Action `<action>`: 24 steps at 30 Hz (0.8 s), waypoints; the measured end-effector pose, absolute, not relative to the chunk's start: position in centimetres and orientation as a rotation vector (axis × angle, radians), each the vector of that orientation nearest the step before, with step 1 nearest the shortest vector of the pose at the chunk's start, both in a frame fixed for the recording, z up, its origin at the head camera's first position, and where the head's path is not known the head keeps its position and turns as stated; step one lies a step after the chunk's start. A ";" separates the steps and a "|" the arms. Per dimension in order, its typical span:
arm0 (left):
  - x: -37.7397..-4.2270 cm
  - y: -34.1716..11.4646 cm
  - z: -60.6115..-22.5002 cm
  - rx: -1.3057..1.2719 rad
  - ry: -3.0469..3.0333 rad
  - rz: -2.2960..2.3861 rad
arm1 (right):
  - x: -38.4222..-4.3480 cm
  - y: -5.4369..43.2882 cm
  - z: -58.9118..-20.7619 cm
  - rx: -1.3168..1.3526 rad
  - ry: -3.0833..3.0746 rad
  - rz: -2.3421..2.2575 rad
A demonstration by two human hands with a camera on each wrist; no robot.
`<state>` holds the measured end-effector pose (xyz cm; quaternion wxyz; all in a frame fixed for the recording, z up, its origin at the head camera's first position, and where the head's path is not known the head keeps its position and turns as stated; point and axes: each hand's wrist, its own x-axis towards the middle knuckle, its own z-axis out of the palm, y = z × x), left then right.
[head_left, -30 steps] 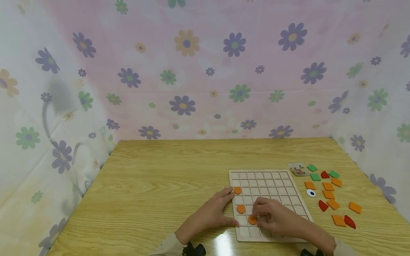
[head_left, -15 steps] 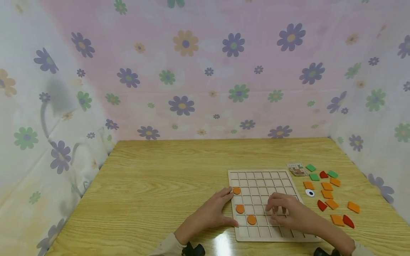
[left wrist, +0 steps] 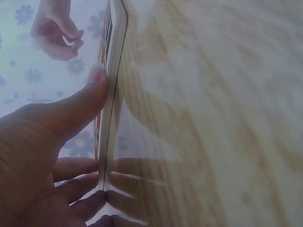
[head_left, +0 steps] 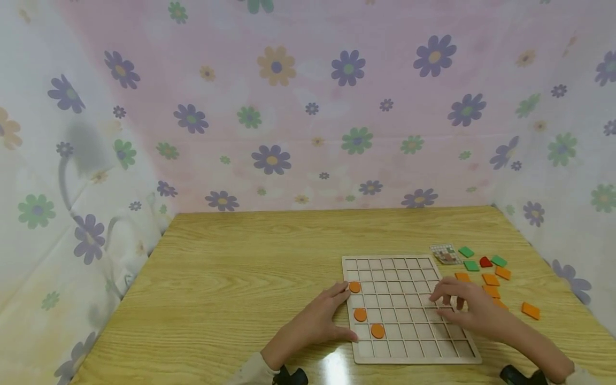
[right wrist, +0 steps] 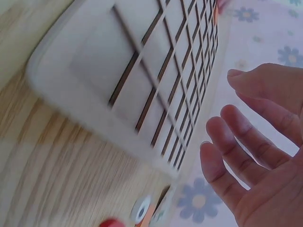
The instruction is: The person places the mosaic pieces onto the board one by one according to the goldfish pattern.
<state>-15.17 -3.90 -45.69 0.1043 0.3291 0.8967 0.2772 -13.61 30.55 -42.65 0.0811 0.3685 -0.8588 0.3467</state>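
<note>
A pale wooden grid board (head_left: 404, 301) lies on the table, with orange discs (head_left: 377, 331) set in three of its squares on the left side. Along the board's left edge rests my left hand (head_left: 315, 321), thumb (left wrist: 90, 101) and fingers spread and touching the rim. My right hand (head_left: 474, 309) hovers over the board's right edge, its fingers loosely bent. Nothing shows between that thumb and the fingertips (right wrist: 220, 130) in the right wrist view.
Right of the board lie several orange tiles (head_left: 491, 279), several green tiles (head_left: 466, 252) and a red piece (head_left: 485, 262). A small patterned card (head_left: 446, 254) sits by the far right corner. A white eye disc (right wrist: 140, 209) shows in the right wrist view.
My right hand has let go of the lowest orange disc, which stays on the board, and has moved right across the grid toward the loose pieces. My left hand has stayed in place.
</note>
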 end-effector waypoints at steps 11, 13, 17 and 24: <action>-15.0 -3.9 -45.7 0.959 2.639 0.821 | -13.4 34.5 -43.3 0.923 -2.586 0.927; -15.0 -3.9 -45.7 0.961 2.638 0.819 | -13.5 35.1 -43.4 0.934 -2.579 0.927; -15.1 -3.8 -45.6 0.965 2.635 0.819 | -13.5 36.3 -43.8 0.948 -2.589 0.965; -15.1 -3.9 -45.6 0.970 2.637 0.814 | -13.4 38.4 -44.6 0.847 -2.693 0.948</action>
